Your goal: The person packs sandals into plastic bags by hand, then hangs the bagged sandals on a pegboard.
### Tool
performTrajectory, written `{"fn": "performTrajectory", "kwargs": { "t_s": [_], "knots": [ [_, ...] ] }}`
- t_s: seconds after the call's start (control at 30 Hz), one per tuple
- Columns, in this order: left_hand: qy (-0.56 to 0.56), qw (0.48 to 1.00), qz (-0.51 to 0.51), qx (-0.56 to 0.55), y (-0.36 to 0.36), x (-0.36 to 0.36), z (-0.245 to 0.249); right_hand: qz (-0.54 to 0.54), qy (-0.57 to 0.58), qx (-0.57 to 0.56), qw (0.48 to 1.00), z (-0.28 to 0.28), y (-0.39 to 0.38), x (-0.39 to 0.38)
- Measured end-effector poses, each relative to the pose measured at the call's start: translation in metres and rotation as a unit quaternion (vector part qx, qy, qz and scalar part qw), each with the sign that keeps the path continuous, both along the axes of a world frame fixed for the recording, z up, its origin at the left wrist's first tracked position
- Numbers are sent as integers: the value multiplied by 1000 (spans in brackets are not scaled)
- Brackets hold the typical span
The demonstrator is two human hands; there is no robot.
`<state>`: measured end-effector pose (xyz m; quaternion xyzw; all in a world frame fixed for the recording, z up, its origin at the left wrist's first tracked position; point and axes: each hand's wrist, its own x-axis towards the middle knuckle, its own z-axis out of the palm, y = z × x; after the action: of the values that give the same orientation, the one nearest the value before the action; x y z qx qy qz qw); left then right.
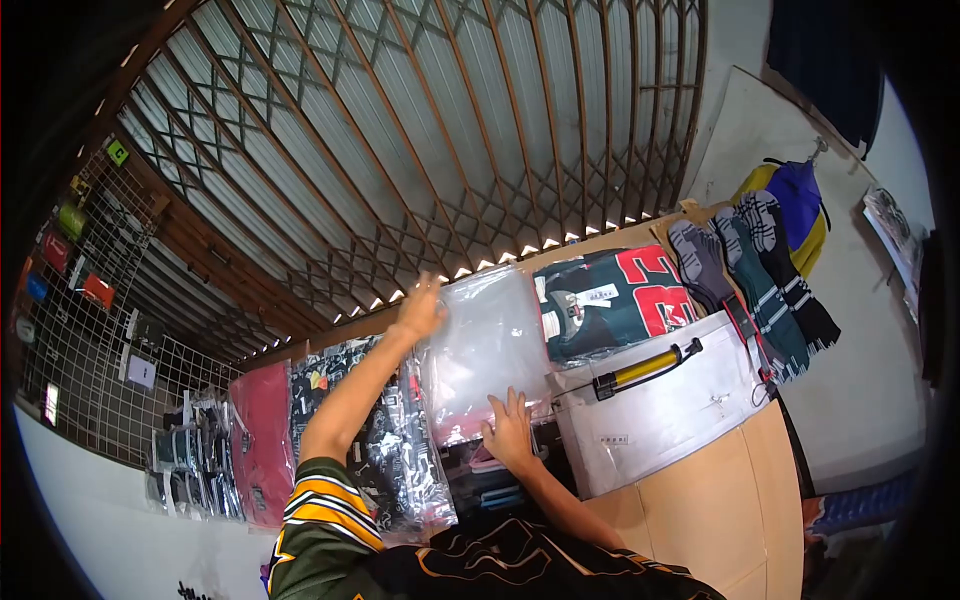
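Note:
A pale, flat package in shiny clear plastic [485,345] lies in front of me. My left hand [424,308] reaches to its upper left edge, with the fingers stretched out and slightly blurred. At the lower right edge my right hand [510,432] rests on the plastic, fingers spread. Neither hand grips anything that I can see. Right beside the package is a dark green folded jersey [600,300] in clear plastic with red lettering and a white tag. To the left are black patterned garments [385,455] in plastic, partly hidden by my left arm.
A yellow and black hand pump [645,373] lies on a white box [640,430]. Several socks [755,280] lie at the right. A red bagged garment [262,440] is farther left. Behind stands a folding metal gate [450,140]; a wire rack [100,350] is at left.

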<state>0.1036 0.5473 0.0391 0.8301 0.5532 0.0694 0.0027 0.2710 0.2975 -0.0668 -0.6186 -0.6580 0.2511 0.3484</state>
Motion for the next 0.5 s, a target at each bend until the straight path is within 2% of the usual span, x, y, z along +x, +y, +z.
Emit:
{"fn": "performTrajectory", "kwargs": {
  "t_s": [0.07,0.13,0.2,0.23,0.3,0.33,0.4,0.43,0.5],
  "knots": [
    [9,989,-101,-104,-20,9,-17,-16,5,-10,1000,0,0,0],
    [70,942,-174,-277,-57,22,-27,-16,-9,-11,1000,-1,1,1],
    [163,893,-134,-397,-94,34,-29,-15,-27,-12,999,2,3,-2],
    [160,894,-133,-397,-100,34,-37,-27,-42,-48,998,6,5,-3],
    [278,874,-40,-397,-110,33,-43,-37,-59,-83,994,18,8,-4],
    [275,875,-40,-396,-113,33,-41,-44,-48,-121,990,26,11,-3],
    [309,895,-15,-323,-119,34,-36,-52,-40,-157,985,33,22,-1],
    [307,895,-14,-323,-118,31,-42,-52,-60,-134,988,32,27,-1],
    [194,911,12,-364,-118,26,-59,-48,-81,-111,989,23,42,0]
  ]
}}
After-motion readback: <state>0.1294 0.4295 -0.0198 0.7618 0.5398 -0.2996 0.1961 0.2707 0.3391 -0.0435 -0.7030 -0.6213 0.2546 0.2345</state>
